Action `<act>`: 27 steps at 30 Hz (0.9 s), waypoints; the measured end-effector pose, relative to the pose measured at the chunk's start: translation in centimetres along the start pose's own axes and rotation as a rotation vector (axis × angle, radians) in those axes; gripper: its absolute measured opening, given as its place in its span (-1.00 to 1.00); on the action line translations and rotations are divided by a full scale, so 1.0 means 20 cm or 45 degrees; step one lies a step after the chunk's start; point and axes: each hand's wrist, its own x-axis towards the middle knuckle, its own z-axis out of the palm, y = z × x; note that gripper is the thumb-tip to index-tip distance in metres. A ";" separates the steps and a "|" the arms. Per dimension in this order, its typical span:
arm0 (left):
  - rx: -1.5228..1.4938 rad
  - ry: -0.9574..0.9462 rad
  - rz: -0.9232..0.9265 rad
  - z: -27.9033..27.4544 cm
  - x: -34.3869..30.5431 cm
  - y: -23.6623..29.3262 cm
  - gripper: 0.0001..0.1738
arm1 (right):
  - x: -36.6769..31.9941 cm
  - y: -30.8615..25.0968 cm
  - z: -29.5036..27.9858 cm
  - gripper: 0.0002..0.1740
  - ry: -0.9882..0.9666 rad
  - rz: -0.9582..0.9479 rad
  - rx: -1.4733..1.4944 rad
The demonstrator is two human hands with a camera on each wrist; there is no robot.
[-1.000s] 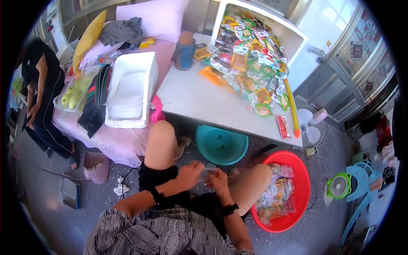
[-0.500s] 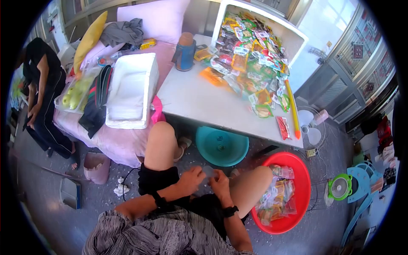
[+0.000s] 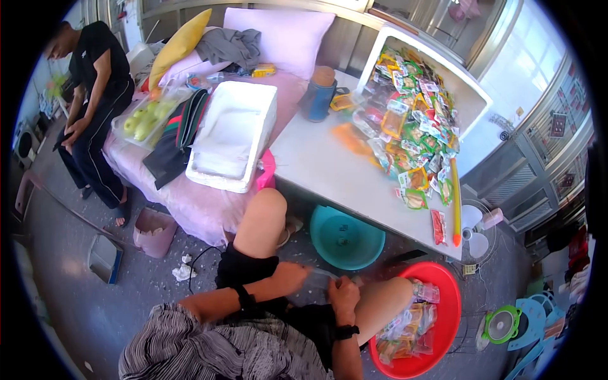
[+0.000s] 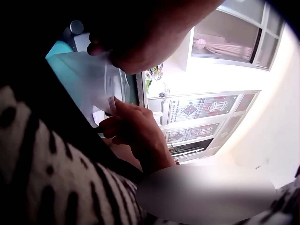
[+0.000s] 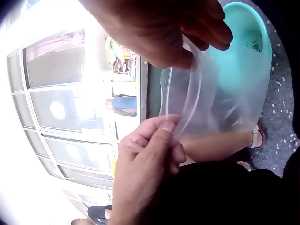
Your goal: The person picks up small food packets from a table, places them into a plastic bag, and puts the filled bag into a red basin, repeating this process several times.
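Note:
A clear plastic bag (image 3: 314,286) is stretched between the two hands above the lap. In the right wrist view, the left hand (image 5: 147,161) pinches one end of the edge of the bag (image 5: 199,101) between thumb and fingers. The right hand (image 5: 161,30) grips the other end, its other fingers bent beside the film. From the left wrist, the right hand (image 4: 140,133) pinches the bag (image 4: 82,75), while the dark left hand (image 4: 150,40) hides part of its edge. The head view shows the left hand (image 3: 289,278) blurred and the right hand (image 3: 344,296) near the right knee.
A red basin (image 3: 451,323) with packets stands beside the right thigh, and a teal basin (image 3: 348,237) lies beyond the knees. Packets (image 3: 415,130) spill from a white foam box (image 3: 475,104) onto the table (image 3: 304,152). A seated person (image 3: 98,95) is at the far left.
The head view has swung, so the table and bed appear farther right and lower. The hands are slightly farther apart, with the bag spread wider between them. The seated person's head is now visible.

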 end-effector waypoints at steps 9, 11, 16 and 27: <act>-0.169 0.265 0.070 -0.10 0.03 0.01 -0.75 | 0.01 -0.01 -0.05 -0.62 0.006 0.017 -0.039; -0.160 0.279 0.044 -0.11 0.03 -0.02 -0.76 | 0.00 0.00 -0.01 -0.65 0.065 -0.059 -0.057; -0.121 0.329 -0.012 -0.13 0.03 -0.02 -0.79 | 0.01 -0.01 -0.02 -0.65 0.024 -0.047 -0.052; -0.189 0.564 0.201 -0.34 0.07 0.02 -0.55 | 0.11 -0.18 -0.26 -0.62 0.088 -0.338 0.183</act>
